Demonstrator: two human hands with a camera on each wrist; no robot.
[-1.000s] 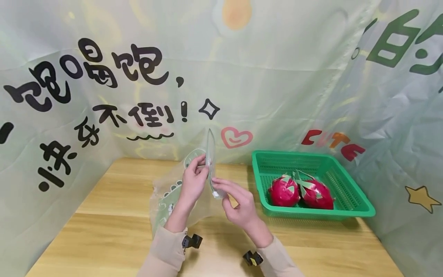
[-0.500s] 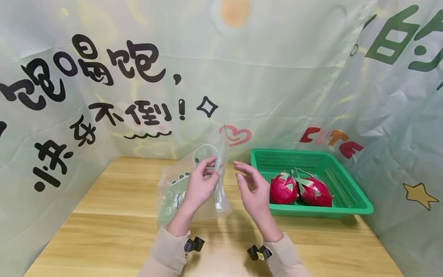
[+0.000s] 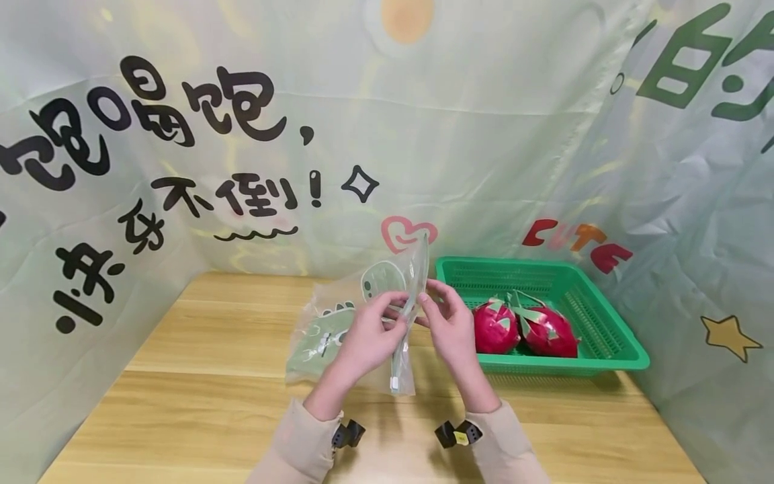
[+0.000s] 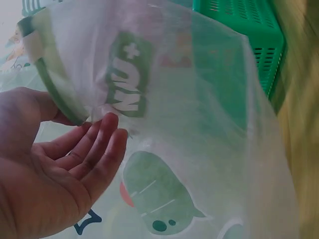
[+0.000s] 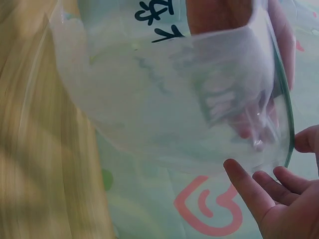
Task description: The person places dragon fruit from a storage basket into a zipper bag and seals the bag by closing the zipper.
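Observation:
A clear plastic slider zip bag [image 3: 326,336] with green dinosaur prints hangs upright over the table, its zip edge toward my right side. My left hand [image 3: 371,336] pinches that edge between thumb and fingers. The white slider [image 3: 394,383] sits at the edge's lower end. In the left wrist view, the bag's green zip strip [image 4: 55,92] runs into my left hand [image 4: 65,174]. My right hand [image 3: 450,326] is at the zip edge from the other side. In the right wrist view, the thumb of my right hand [image 5: 289,204] is right at the strip, fingers spread apart below.
A green plastic basket [image 3: 605,363] stands right of the bag on the wooden table [image 3: 181,417]. Two dragon fruits, one on the left [image 3: 496,327] and one on the right [image 3: 550,333], lie in it. A printed cloth [image 3: 484,168] closes off the back and sides.
My right hand left the bag's zip edge, drew back to the right, and has come back to it. My left hand has carried the bag rightward, toward the basket.

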